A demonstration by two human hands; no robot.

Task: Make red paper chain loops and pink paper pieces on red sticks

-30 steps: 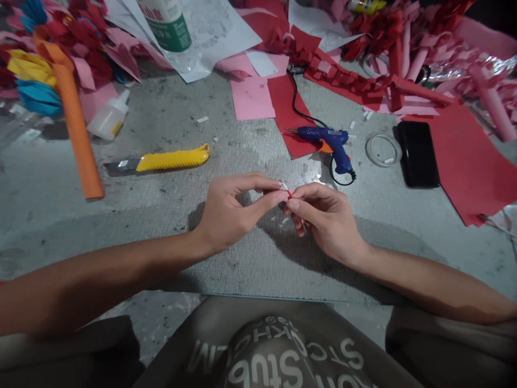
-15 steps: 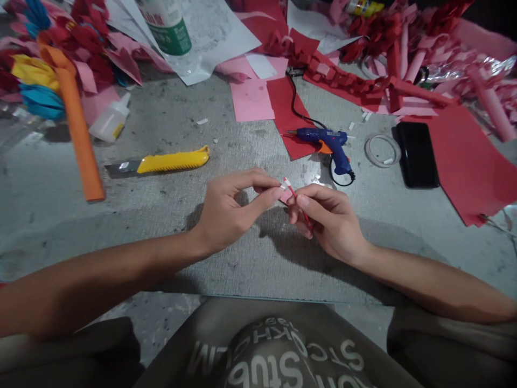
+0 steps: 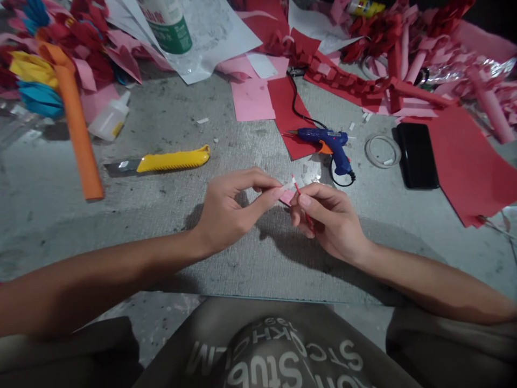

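Close to the table's front, my left hand (image 3: 238,210) pinches the end of a narrow white strip (image 3: 287,186) between thumb and index finger. The strip reaches across to the top of a thin red paper strip (image 3: 297,186), which looks edge-on to me. My right hand (image 3: 333,223) grips that red strip between thumb and fingers, and its lower end runs down past the palm. A small pink paper piece (image 3: 287,197) shows between the two hands; whether it is joined to the red strip is unclear.
Beyond my hands lie a yellow box cutter (image 3: 173,160), a blue glue gun (image 3: 325,139) with its cord, a tape roll (image 3: 383,150) and a black phone-like slab (image 3: 417,155). Left are an orange paper strip (image 3: 81,134) and a small bottle (image 3: 110,118). Red and pink paper fills the back.
The red strip's top has shifted slightly right with my right hand, away from my left fingertips. More of the white strip now stretches between the hands.
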